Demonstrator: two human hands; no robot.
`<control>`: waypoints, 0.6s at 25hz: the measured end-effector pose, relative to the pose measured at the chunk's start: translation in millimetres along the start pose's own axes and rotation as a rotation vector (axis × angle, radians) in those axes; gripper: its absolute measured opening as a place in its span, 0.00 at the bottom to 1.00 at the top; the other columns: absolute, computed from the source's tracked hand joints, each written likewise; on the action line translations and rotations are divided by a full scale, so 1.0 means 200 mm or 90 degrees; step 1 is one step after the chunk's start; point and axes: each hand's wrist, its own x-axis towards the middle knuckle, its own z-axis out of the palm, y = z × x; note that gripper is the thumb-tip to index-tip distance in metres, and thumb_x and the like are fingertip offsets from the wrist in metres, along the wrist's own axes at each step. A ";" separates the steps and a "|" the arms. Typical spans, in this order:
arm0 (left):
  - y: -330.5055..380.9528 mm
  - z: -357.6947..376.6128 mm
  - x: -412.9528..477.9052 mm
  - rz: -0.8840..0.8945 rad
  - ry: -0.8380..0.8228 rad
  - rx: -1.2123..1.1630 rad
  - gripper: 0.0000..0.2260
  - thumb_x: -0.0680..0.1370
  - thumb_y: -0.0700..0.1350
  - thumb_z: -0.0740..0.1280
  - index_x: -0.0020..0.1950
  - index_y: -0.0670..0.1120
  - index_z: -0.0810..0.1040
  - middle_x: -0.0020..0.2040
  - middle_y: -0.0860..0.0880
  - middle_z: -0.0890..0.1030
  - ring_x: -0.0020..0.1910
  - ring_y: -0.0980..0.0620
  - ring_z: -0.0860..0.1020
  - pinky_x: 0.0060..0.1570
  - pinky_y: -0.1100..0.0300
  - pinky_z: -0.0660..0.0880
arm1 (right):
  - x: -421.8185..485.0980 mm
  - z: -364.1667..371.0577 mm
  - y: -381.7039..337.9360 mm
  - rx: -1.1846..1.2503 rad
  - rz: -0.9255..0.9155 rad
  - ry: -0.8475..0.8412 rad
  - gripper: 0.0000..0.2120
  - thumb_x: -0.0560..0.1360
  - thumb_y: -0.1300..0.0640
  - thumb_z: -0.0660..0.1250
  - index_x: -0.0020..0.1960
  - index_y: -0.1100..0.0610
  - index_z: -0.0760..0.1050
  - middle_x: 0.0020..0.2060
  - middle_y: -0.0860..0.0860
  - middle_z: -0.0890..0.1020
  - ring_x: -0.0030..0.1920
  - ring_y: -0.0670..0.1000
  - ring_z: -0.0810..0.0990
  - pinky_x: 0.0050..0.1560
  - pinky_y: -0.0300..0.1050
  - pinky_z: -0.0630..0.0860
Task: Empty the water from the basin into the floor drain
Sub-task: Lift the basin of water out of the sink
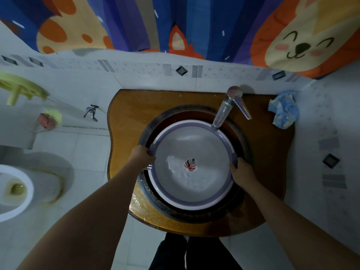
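Purple plastic is what both hands have closed on. The left hand curls over the left side of the basin, and the right hand is wrapped over the rim on the opposite side, fingers over the edge in both cases. That is a sensible hold: two grips across from each other keep the load balanced.

The basin sits inside the dark sink bowl, with the tap reaching over its far rim. The water looks shallow, with a small striped thing showing at the centre, so the weight is probably moderate. Thin plastic like this may flex at the rim, and wet edges are likely slippery. The water will slosh if the basin tips, so it wants lifting level and clear of the tap.

Around the sink is a brown counter, and its near edge looks wet. A blue cloth lies in its far right corner. To the left are the tiled floor and a toilet. I cannot make out the floor drain.
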 end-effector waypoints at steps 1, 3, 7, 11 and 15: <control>0.00 0.00 0.00 0.000 0.007 -0.004 0.06 0.73 0.41 0.73 0.45 0.38 0.82 0.43 0.41 0.83 0.40 0.46 0.84 0.42 0.53 0.83 | 0.00 0.00 0.00 0.006 -0.004 0.004 0.17 0.82 0.52 0.56 0.63 0.63 0.67 0.54 0.62 0.78 0.51 0.60 0.78 0.47 0.50 0.75; -0.01 0.00 -0.01 0.002 0.015 -0.010 0.05 0.72 0.40 0.73 0.44 0.38 0.82 0.42 0.41 0.83 0.40 0.46 0.84 0.42 0.52 0.83 | -0.01 0.00 0.01 0.013 -0.013 0.009 0.16 0.82 0.52 0.56 0.62 0.63 0.68 0.53 0.61 0.78 0.49 0.58 0.78 0.47 0.50 0.76; -0.02 0.00 -0.04 -0.005 0.015 -0.034 0.04 0.72 0.40 0.74 0.42 0.40 0.82 0.41 0.42 0.83 0.38 0.47 0.83 0.39 0.55 0.83 | -0.02 0.00 0.02 0.020 -0.021 0.011 0.16 0.82 0.52 0.57 0.63 0.62 0.68 0.53 0.60 0.78 0.46 0.55 0.76 0.45 0.48 0.74; -0.03 -0.01 -0.07 0.011 0.022 -0.034 0.05 0.71 0.41 0.75 0.41 0.41 0.82 0.38 0.45 0.82 0.36 0.49 0.82 0.32 0.61 0.79 | -0.03 -0.01 0.02 0.013 -0.027 0.002 0.16 0.82 0.51 0.57 0.63 0.62 0.68 0.53 0.59 0.78 0.46 0.53 0.75 0.43 0.45 0.71; -0.04 -0.01 -0.11 0.000 0.013 -0.044 0.05 0.72 0.40 0.74 0.43 0.41 0.81 0.38 0.45 0.82 0.35 0.52 0.81 0.29 0.65 0.75 | -0.05 -0.02 0.02 0.006 -0.036 -0.002 0.15 0.82 0.51 0.57 0.60 0.61 0.69 0.52 0.59 0.78 0.47 0.53 0.75 0.44 0.45 0.71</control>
